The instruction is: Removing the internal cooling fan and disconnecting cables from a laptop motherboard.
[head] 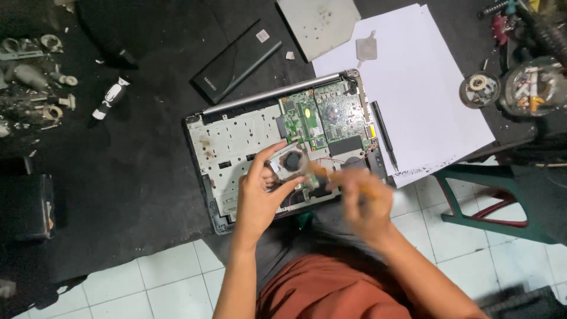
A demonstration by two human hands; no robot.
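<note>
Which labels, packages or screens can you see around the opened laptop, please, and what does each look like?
Small sticker: pale square with a dark mark, on the far end of the slim black box beyond the laptop.
Printed marking: short pale line at that box's near end.
Sheets of paper: white, blank, right of the laptop.
No lit screen shows.
</note>
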